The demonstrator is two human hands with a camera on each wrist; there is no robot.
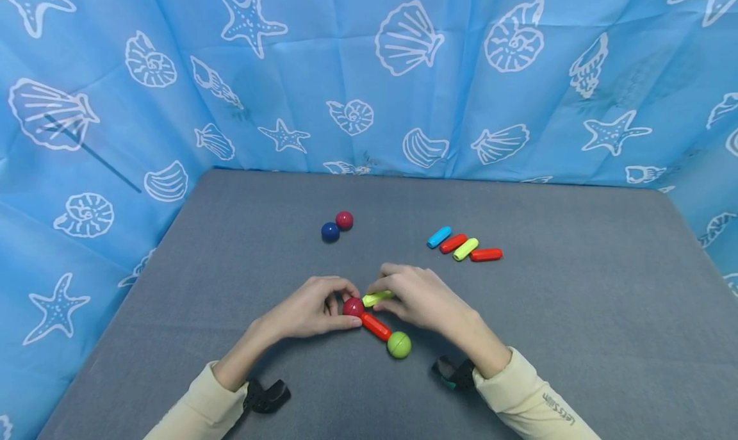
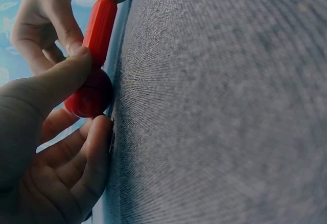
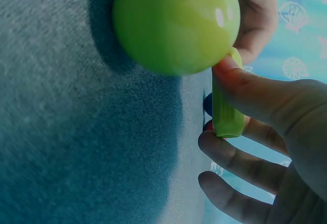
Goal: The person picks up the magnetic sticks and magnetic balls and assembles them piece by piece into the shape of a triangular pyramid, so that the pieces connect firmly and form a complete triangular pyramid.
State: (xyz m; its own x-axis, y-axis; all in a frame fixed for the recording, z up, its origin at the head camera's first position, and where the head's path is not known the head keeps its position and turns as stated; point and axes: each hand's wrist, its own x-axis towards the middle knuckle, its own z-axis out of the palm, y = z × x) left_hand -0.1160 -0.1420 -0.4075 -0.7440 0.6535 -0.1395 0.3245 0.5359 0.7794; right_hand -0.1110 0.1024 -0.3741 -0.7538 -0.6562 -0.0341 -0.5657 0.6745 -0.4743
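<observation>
My left hand [image 1: 314, 309] grips a dark red ball [image 1: 353, 307] between thumb and fingers, close over the grey cloth. A red rod [image 1: 377, 326] runs from that ball to a green ball [image 1: 399, 344], end to end with both. Between the thumb and fingers of my right hand [image 1: 418, 296] is a yellow-green rod [image 1: 377, 298], its free end at the red ball. The right wrist view shows this yellow-green rod [image 3: 225, 111] pinched, with the green ball [image 3: 176, 24] in front. Whether its tip touches the red ball cannot be told.
Farther back lie a blue ball [image 1: 330, 232] and another red ball [image 1: 344, 220], side by side. To their right is a group of loose rods: a blue rod [image 1: 439, 237], a yellow-green one [image 1: 466, 249] and two red. A blue shell-print curtain [image 1: 346, 75] stands behind the grey table [image 1: 576, 299].
</observation>
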